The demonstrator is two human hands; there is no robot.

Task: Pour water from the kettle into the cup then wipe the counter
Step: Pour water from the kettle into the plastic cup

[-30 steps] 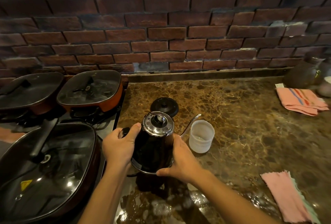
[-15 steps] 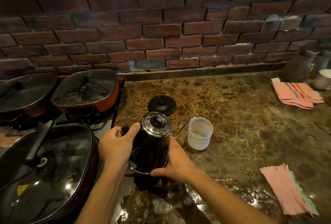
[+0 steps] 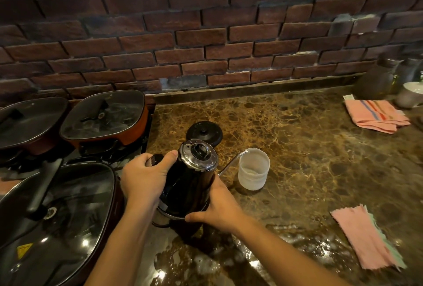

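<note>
Fingers (image 3: 146,160) of your left hand (image 3: 146,177) wrapped the kettle (image 3: 190,185) handle, your right hand (image 3: 219,205) cupped its base, hiding its underside, spout over the cup (image 3: 253,169).

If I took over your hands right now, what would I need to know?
Left hand: gripping the kettle's handle.
Right hand: steadying the kettle low on its body.
The kettle is tilted, its thin spout tip at the cup rim. The cup stands on the counter with a little water in it.
Done: pouring has begun.
Left: finish filling, set the kettle down, then wipe. A pink cloth lies near the front right, and the counter by the near edge looks wet.
</note>
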